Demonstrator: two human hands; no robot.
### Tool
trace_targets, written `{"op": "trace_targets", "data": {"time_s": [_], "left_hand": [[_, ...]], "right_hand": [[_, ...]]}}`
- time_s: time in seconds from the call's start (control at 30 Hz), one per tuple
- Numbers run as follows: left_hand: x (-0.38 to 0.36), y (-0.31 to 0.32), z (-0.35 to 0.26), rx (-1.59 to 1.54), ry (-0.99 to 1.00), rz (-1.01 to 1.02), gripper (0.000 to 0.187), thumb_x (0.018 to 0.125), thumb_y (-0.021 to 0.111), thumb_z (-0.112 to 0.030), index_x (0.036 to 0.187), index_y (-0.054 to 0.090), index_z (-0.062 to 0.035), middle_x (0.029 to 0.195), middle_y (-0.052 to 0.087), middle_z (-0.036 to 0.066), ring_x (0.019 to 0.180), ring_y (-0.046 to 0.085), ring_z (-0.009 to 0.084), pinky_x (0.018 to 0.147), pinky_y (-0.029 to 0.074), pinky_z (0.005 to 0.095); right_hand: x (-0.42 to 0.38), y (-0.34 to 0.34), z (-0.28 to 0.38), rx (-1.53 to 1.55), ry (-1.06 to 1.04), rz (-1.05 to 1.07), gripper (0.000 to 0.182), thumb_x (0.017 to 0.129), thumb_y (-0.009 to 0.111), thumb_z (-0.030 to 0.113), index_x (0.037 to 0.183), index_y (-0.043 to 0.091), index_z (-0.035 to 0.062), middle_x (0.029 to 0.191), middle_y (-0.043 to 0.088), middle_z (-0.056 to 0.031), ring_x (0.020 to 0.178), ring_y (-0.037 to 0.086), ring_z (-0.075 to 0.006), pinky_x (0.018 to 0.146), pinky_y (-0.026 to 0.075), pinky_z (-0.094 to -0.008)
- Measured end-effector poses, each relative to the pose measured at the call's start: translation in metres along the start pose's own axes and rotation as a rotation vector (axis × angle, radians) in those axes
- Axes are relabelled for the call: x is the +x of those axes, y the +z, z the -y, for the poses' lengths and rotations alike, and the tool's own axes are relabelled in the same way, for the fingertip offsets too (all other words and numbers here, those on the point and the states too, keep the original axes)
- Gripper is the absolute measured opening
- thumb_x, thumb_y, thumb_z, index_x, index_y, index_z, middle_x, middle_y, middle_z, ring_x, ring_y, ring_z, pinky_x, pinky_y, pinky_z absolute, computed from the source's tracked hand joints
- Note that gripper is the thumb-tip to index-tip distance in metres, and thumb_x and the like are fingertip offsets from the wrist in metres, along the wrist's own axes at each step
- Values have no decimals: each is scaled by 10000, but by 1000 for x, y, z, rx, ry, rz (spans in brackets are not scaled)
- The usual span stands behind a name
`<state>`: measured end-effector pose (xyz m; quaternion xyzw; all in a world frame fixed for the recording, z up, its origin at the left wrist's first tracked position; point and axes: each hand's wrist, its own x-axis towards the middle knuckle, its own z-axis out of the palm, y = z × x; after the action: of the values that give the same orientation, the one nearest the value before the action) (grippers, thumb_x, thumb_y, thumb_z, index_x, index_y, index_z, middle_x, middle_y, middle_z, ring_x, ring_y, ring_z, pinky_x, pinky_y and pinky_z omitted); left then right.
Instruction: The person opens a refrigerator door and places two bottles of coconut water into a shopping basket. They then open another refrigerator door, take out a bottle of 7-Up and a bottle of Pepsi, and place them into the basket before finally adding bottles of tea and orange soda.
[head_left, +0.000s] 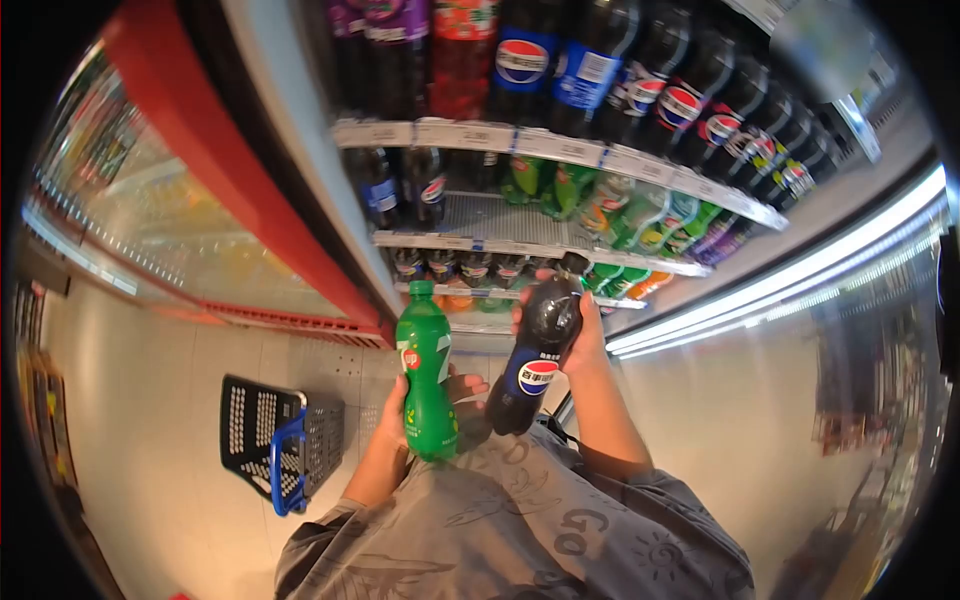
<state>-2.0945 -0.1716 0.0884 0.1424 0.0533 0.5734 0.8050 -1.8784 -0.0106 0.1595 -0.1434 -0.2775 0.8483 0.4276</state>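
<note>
Hands [394,412] part-curled, left [394,412] holding green bottle [426,375], right [588,342] holding dark bottle [541,345]

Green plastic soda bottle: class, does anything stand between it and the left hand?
Nothing visible does: the left hand holds the green plastic soda bottle directly. The dark plastic cola bottle with a blue label, in the right hand, is off to one side, not between them.

The left grip [394,410] holds a green bottle [426,390], the right grip [586,338] a dark bottle [540,345], before stocked shelves [565,148].
</note>
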Motion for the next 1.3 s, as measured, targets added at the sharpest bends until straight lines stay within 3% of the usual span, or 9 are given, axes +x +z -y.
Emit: {"op": "trace_targets", "data": {"time_s": [0.17,0.33,0.47,0.67,0.77,0.9,1.0,1.07,1.3], "left_hand": [[-25,2,1,-9,88,-69,781,917,493,-623,1404,396,-20,1413,444,284,1353,386,450,1116,309,595],[-61,1,23,-46,292,-204,688,935,508,-581,1361,430,-46,1263,562,246,1252,500,436,1078,363,600],[-94,-6,45,-90,461,-393,710,939,484,-597,1351,431,-22,1198,598,221,1198,549,414,1045,417,569],[-183,-20,33,-42,691,-685,724,940,457,-621,1286,479,14,1109,637,192,1155,582,383,1035,440,516],[-242,-20,-13,167,718,-916,676,963,432,-595,1237,514,18,1070,657,177,1150,600,334,1003,478,414],[-299,-14,-85,355,772,-1274,661,945,470,-589,1194,554,18,981,685,145,1079,638,303,902,521,378],[-341,-25,-133,502,651,-1281,625,934,525,-557,1160,576,24,953,688,145,969,675,270,815,557,359],[-363,-51,-149,370,589,-1246,641,933,522,-567,1200,550,15,953,680,155,954,673,277,788,559,357],[-392,-102,-139,147,423,-1080,659,906,584,-551,1223,529,24,922,680,191,821,688,266,751,569,368]], "right_hand": [[8,21,-14,-675,80,24,593,706,750,331,1156,560,-5,1015,629,-137,904,661,-247,782,549,-355],[18,22,-52,-737,199,177,535,721,711,268,1150,574,-20,967,657,-157,862,645,-216,779,537,-339],[26,1,-95,-902,329,265,373,767,672,201,1087,616,16,964,636,-78,892,592,-159,847,462,-297],[23,0,-157,-997,391,247,278,815,699,215,999,646,13,1003,601,-78,972,578,-184,897,431,-310],[28,32,-176,-1107,298,369,291,835,720,233,1005,651,7,1065,578,-110,1031,568,-220,929,424,-330],[48,71,-216,-1200,264,532,323,823,743,232,1036,650,8,1136,555,-140,1087,553,-255,964,416,-356],[69,94,-263,-1205,231,641,323,811,752,220,1039,650,15,1155,550,-144,1110,549,-267,982,416,-372],[81,112,-295,-1197,213,706,318,797,763,197,1038,651,22,1173,543,-142,1129,544,-273,994,415,-383],[110,150,-408,-1129,91,939,324,755,811,112,1026,649,41,1227,516,-136,1215,516,-321,1021,417,-411]]}}
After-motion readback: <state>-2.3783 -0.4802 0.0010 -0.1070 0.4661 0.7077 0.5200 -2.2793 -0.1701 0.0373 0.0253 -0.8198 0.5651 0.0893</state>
